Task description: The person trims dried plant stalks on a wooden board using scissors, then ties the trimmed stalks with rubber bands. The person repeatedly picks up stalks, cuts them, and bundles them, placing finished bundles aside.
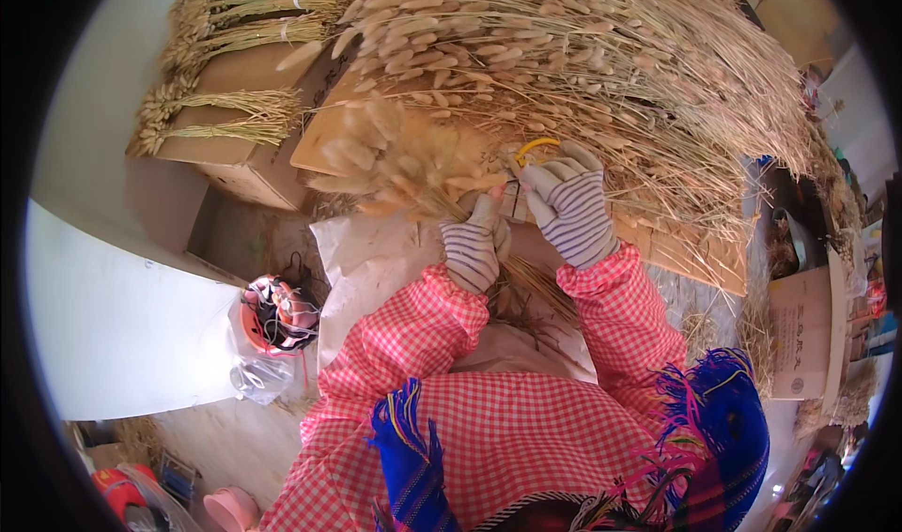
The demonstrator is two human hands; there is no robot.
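Note:
My left hand [473, 243], in a white glove with dark stripes, is closed around a bunch of dried bunny-tail grass [399, 161]. Its fluffy heads point to the upper left and the stems [540, 283] come out below the hand, toward my lap. Just to the right, my right hand [570, 203], gloved the same way, closes on a small tool with a curved yellow handle [538, 147]. The tool's dark front end is close to the grass heads. The glove hides part of it, so its kind is unclear.
A large heap of loose dried grass [601, 72] lies on a cardboard sheet [686, 250] ahead. Tied bundles [225, 119] rest on cardboard boxes [235, 170] at the far left. An orange helmet [272, 316] sits at the left; another carton [799, 335] stands right.

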